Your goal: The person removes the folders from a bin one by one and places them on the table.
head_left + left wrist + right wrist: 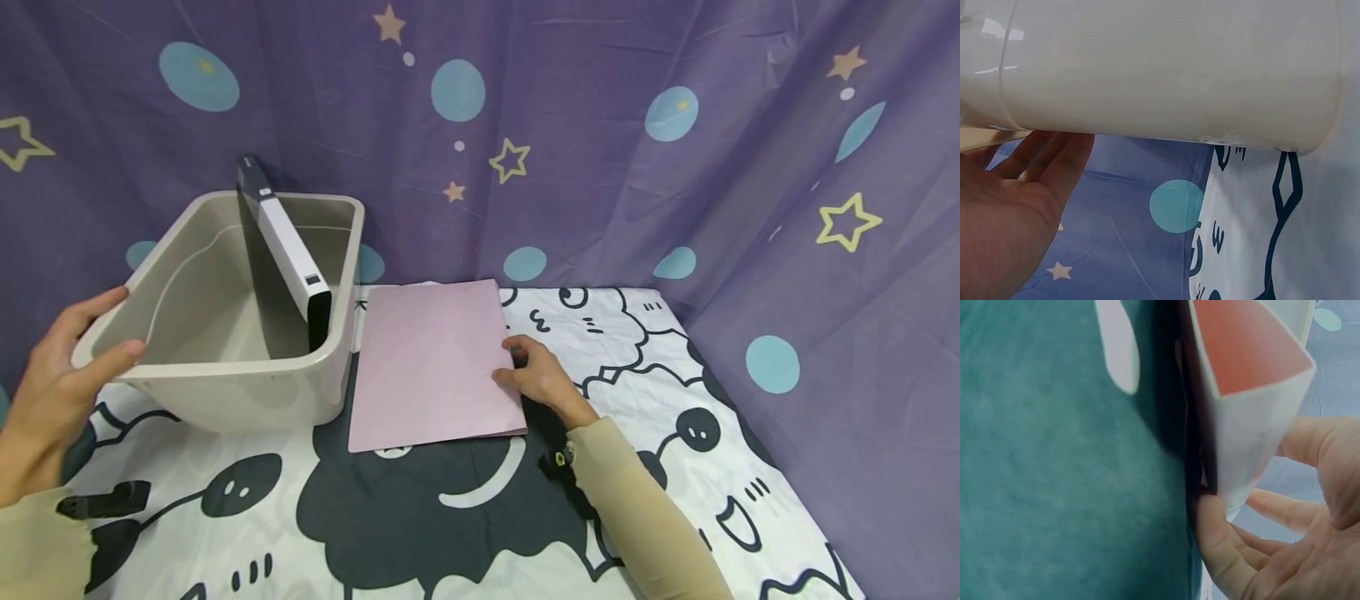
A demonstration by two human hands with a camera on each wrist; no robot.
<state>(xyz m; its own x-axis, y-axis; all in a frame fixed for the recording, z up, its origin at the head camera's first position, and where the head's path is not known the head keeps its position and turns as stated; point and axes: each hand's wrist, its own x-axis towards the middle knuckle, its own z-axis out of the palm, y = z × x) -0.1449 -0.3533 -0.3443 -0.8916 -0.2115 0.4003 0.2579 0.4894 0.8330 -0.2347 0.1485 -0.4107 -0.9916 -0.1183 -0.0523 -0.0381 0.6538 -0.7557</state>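
A beige plastic bin (232, 396) stands at the left; my left hand (56, 383) grips its left rim, thumb over the edge and fingers along the outside. In the left wrist view, the fingers of that hand lie against the pale bin wall (1160, 75). Leaning inside the bin is a dark binder (288, 250) with a white spine. A pink folder (438, 367) lies flat right of the bin. My right hand (540, 375) pinches its right edge. In the right wrist view, the folder's end (1254, 431) gapes into a wedge with a reddish inside.
A white and dark sheet (600, 500) with cartoon sheep covers the surface. Behind and at the right hangs a purple curtain (570, 150) with stars and blue dots. A black strap device (112, 500) sits at the left wrist.
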